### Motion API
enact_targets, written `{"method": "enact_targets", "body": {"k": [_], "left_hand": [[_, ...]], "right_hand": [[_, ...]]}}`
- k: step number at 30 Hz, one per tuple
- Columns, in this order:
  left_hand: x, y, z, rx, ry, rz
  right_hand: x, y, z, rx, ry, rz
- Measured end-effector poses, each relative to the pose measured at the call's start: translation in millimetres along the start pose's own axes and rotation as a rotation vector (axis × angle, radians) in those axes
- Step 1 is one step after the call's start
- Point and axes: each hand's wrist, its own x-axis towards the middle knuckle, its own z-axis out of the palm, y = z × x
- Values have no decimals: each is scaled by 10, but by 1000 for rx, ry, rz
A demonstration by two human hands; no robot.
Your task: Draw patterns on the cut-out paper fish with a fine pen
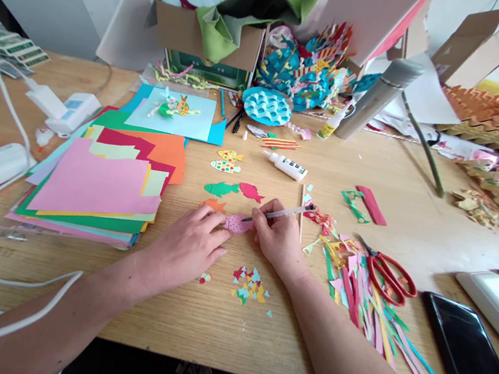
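Observation:
My right hand (280,237) pinches a slim, pale pen (287,212), its tip down on a pink paper fish (237,223) marked with dark dots. Flat on the table, my left hand (199,236) touches the fish's left end with its fingertips. Partly behind those fingers is an orange paper fish (214,205). Just beyond lie a green paper fish (220,189) and a red one (251,192). Farther back are a spotted pale fish (225,166) and a yellow fish (230,155). Small cut paper bits (250,285) are scattered nearer to me, between my forearms.
Coloured paper sheets (94,178) are stacked on the left. Red-handled scissors (389,275) rest beside paper strips (367,307) on the right, near a black phone (467,367). A white glue bottle (288,166) lies beyond the fish. A steel flask (377,100) stands farther back.

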Motion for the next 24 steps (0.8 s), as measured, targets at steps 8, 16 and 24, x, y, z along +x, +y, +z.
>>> {"method": "enact_targets", "body": {"k": [8, 16, 24], "left_hand": [[3, 1, 1, -16, -15, -13], [1, -2, 7, 5, 9, 5], [7, 13, -18, -5, -32, -14]], "right_hand": [[3, 6, -5, -2, -2, -4], [3, 13, -2, 25, 74, -21], [5, -22, -32, -32, 42, -19]]}}
